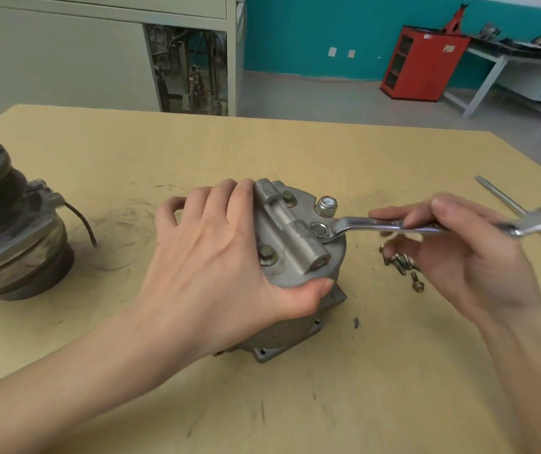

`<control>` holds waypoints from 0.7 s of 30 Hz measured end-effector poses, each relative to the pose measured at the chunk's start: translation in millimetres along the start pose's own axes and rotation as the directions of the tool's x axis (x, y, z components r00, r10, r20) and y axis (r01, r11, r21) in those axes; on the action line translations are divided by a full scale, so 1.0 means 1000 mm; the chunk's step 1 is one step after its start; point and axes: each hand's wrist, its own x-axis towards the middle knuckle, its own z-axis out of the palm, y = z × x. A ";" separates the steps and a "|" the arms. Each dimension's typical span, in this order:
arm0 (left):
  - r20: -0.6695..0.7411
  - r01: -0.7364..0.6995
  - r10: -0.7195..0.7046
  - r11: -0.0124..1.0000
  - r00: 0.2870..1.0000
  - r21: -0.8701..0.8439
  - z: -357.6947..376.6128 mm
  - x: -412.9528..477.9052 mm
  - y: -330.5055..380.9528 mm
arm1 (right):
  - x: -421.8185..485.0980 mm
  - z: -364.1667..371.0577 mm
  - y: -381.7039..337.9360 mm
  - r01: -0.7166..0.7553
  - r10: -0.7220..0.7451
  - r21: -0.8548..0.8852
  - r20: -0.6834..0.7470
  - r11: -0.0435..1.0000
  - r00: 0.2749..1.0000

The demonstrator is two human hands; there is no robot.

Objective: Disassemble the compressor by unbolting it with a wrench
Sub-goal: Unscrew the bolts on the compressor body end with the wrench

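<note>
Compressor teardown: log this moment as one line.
left hand grips compressor | right hand holds wrench on top bolt | loose bolts on table

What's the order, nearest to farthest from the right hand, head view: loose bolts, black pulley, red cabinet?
1. Loose bolts, on the table just beside the right hand.
2. Black pulley, table's far left.
3. Red cabinet, across the room, back right.
</note>
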 end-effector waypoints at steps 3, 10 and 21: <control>-0.005 -0.019 0.019 1.000 1.000 0.006 0.000 0.001 -0.002 | 0.038 -0.015 0.010 -0.109 0.107 0.028 0.075 0.994 0.991; 0.015 -0.063 0.062 0.997 0.998 0.040 -0.002 0.004 -0.006 | 0.107 0.002 0.032 -0.365 0.291 0.093 0.437 0.926 0.851; -0.009 -0.094 0.094 0.995 0.995 0.028 0.000 0.005 -0.009 | 0.153 0.090 0.023 -0.332 0.499 -0.379 0.556 0.864 0.665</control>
